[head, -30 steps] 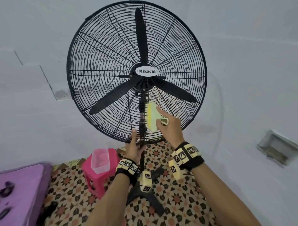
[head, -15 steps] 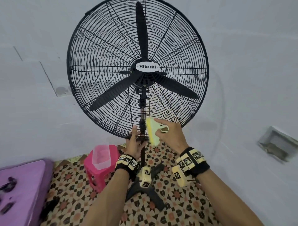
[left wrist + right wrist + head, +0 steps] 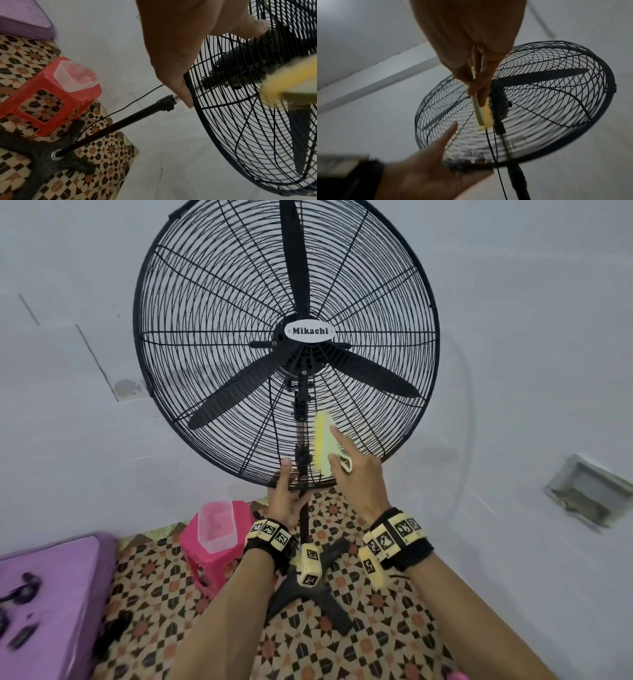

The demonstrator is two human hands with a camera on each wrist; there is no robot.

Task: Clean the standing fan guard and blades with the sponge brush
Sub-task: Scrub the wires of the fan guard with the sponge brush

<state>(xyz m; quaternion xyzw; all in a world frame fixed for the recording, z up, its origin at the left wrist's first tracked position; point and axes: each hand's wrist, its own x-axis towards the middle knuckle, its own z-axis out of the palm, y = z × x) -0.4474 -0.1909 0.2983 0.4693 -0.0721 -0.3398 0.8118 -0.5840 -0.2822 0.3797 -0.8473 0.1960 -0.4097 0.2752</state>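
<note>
1. Head view: your right hand grips the sponge brush, long axis upright, pressed on the fan guard at 6 o'clock from the hub; it sits higher than half a second ago.
2. Left wrist view: your left hand holds the guard's bottom rim, fingers curled on it.
3. Right wrist view: the blades lie behind the wires, beyond the sponge.

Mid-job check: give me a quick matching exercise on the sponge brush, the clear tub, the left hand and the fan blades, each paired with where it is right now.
Things:
1. sponge brush
2. clear tub
3. left hand
4. fan blades

Places:
A. on the pink stool
B. inside the wire guard
C. gripping the guard's bottom rim
D. against the guard's lower front, held by the right hand

Pairs: 1-D, 2-A, 3-C, 4-B
</note>
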